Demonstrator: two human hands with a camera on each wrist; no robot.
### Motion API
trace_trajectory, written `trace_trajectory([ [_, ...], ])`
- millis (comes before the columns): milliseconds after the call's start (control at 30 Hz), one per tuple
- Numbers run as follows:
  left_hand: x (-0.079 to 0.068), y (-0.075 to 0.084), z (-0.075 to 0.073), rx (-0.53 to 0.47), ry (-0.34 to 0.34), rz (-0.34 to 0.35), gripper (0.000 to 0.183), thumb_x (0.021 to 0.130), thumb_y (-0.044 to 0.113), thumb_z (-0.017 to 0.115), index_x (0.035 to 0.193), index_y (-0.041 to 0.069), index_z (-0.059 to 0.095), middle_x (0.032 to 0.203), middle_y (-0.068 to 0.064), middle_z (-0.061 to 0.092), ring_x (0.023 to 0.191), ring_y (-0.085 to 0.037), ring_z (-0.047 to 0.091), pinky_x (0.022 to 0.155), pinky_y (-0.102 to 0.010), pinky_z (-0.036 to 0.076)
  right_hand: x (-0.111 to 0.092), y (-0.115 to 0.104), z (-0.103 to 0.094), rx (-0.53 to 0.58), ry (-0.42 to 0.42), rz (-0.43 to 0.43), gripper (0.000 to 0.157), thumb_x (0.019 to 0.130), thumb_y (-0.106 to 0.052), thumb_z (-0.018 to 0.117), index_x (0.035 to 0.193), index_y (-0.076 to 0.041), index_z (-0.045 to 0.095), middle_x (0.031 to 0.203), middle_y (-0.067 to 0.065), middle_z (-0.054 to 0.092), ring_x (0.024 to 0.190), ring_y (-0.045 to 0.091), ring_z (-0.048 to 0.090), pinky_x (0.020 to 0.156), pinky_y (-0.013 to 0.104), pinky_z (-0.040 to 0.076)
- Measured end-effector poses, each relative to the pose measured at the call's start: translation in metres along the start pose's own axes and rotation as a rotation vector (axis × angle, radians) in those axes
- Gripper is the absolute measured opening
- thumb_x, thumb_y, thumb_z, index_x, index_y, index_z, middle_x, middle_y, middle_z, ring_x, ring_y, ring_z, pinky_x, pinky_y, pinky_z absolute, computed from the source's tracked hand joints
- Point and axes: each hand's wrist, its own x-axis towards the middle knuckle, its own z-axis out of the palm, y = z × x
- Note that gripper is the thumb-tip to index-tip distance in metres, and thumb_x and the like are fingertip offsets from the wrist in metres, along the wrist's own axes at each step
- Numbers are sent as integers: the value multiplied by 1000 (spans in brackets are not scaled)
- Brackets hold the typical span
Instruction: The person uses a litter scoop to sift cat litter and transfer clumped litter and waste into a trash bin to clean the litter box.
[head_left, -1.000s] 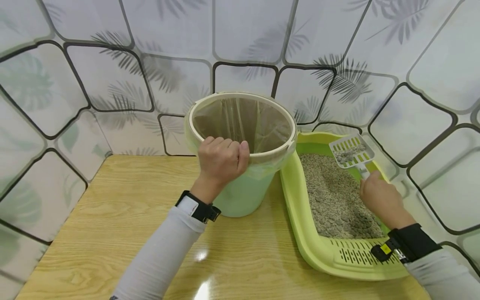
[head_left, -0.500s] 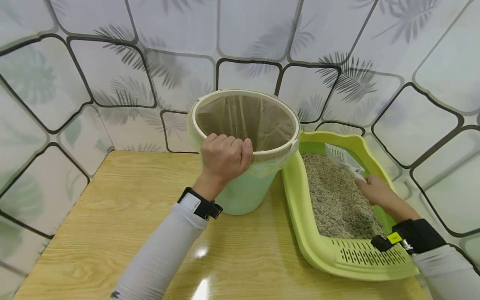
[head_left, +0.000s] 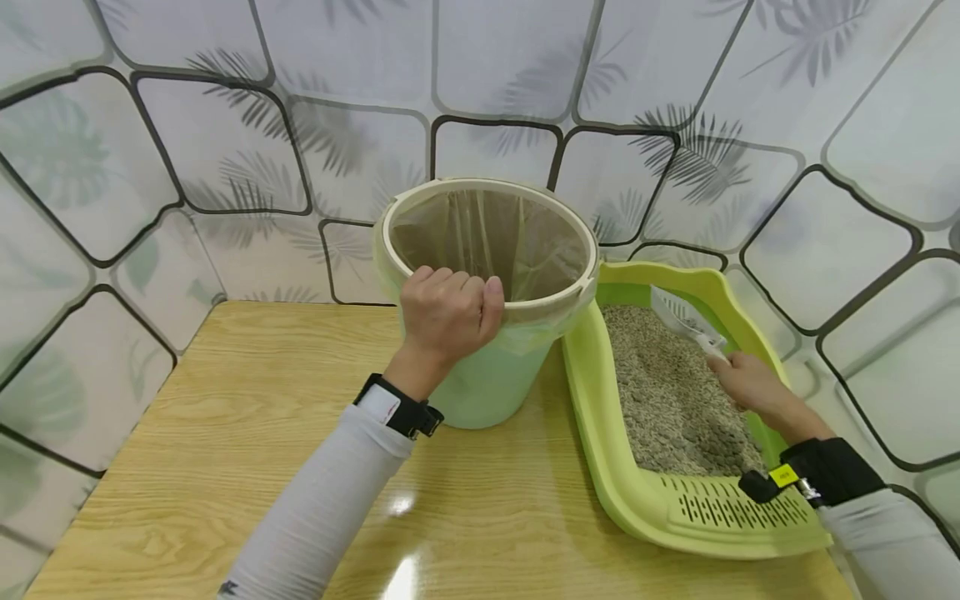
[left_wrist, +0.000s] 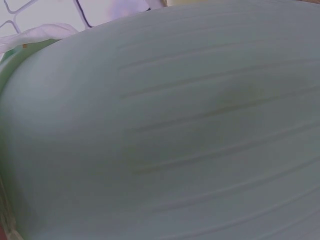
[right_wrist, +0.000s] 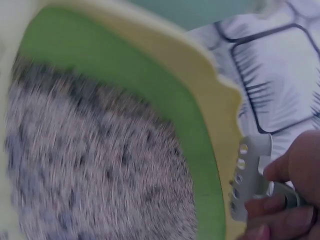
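Observation:
My left hand (head_left: 447,318) grips the near rim of a pale green trash can (head_left: 487,392), thumb up and fingers folded over the edge. A translucent bag (head_left: 517,242) lines the can. The can's ribbed wall (left_wrist: 165,120) fills the left wrist view, where the hand is hidden. My right hand (head_left: 761,393) holds a white litter scoop (head_left: 678,315) by its handle, over the far part of a lime-green litter box (head_left: 592,417). The scoop's slotted head is tilted, with some grey bits at its base. Grey-brown cat litter (head_left: 667,400) covers the box's floor.
The litter box stands right beside the can, its slotted front ledge (head_left: 735,508) toward me. Both are on a wood-grain tabletop (head_left: 225,433). Patterned wall covering (head_left: 495,67) rises close behind and at both sides.
The scoop has turned from lying level, slots upward with grey clumps in it, to a steep tilt. My right hand has shifted slightly up and left. The left hand keeps its grip.

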Motion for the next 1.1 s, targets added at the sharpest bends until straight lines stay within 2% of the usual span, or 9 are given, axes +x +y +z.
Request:
trace_trajectory([
  [100, 0, 1, 0, -1, 2, 0, 42, 83, 21, 45, 47, 17, 25, 43, 4, 22, 38, -12, 21, 43, -29, 18, -3, -1, 3, -279, 116, -27, 46, 98, -37, 22, 81, 2, 39, 61, 7, 36, 48, 18, 34, 45, 34, 31],
  [167, 1, 1, 0, -3, 3, -2, 42, 84, 21, 44, 47, 16, 25, 43, 4, 22, 38, -13, 21, 43, -29, 18, -6, -3, 5, -410, 177, -19, 40, 97, -30, 23, 85, 5, 37, 62, 10, 37, 48, 22, 37, 45, 35, 30],
  [267, 1, 2, 1, -7, 5, -3, 43, 85, 21, 42, 47, 16, 25, 43, 4, 22, 38, -13, 22, 43, -29, 18, -11, -6, 6, -495, 232, 4, 29, 94, -23, 28, 87, 5, 35, 61, 12, 38, 48, 25, 38, 44, 37, 28],
  [367, 2, 2, 1, -9, 9, -1, 42, 85, 21, 43, 47, 16, 25, 43, 4, 22, 38, -12, 21, 43, -29, 18, -14, -10, 6, -515, 257, 6, 22, 91, -19, 32, 86, 2, 34, 60, 11, 37, 47, 24, 38, 42, 37, 28],
  [533, 2, 2, 2, -10, 20, 7, 41, 82, 20, 46, 47, 16, 25, 43, 4, 22, 38, -12, 22, 43, -29, 17, -13, -9, 4, -442, 216, -6, 28, 93, -24, 32, 86, 3, 37, 61, 9, 36, 47, 21, 35, 42, 34, 28],
  [700, 2, 3, 3, -4, 17, 6, 42, 83, 21, 44, 47, 16, 25, 43, 4, 22, 38, -12, 21, 43, -29, 17, -5, 3, 0, -283, 104, -10, 42, 96, -36, 28, 68, -7, 39, 55, 2, 32, 45, 15, 29, 44, 32, 28],
  [767, 1, 3, 3, -4, 18, 3, 42, 83, 20, 44, 47, 16, 24, 43, 4, 21, 38, -12, 21, 43, -29, 17, -4, 6, -1, -206, 80, -9, 45, 96, -40, 28, 65, -9, 40, 54, 0, 31, 44, 14, 29, 44, 32, 29],
  [967, 1, 2, 3, -3, 17, -1, 41, 83, 20, 45, 47, 16, 25, 43, 4, 22, 38, -13, 21, 43, -28, 17, -6, 2, -8, -36, 37, 31, 46, 95, -47, 32, 70, -10, 40, 56, -1, 32, 46, 14, 32, 46, 34, 34],
  [1100, 1, 1, 1, 2, 12, -4, 41, 82, 20, 46, 47, 16, 25, 43, 4, 23, 37, -14, 23, 44, -29, 18, -9, -18, -20, -4, 21, 49, 48, 94, -49, 33, 83, -3, 45, 60, 0, 34, 48, 14, 34, 47, 34, 36],
])
